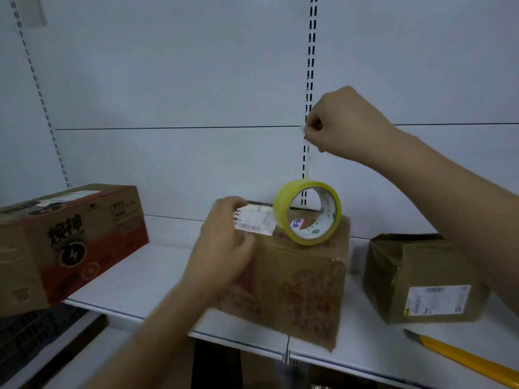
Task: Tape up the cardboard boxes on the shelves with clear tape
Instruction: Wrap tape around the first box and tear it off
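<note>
Tape's coming off the roll now; the right hand (341, 124) pinches the free end of the clear strip (310, 158) and lifts it straight above the tape roll (308, 213), which stands on edge on the middle box (295, 279) on the shelf (157, 279). Best to keep that strip taut and untwisted, I'd say; draw enough to span the top seam. Right wrist high, fingers curled tight on the end; the left hand (224, 245) rests on the box's near top corner, fingers loosely bent, blurred.
</note>
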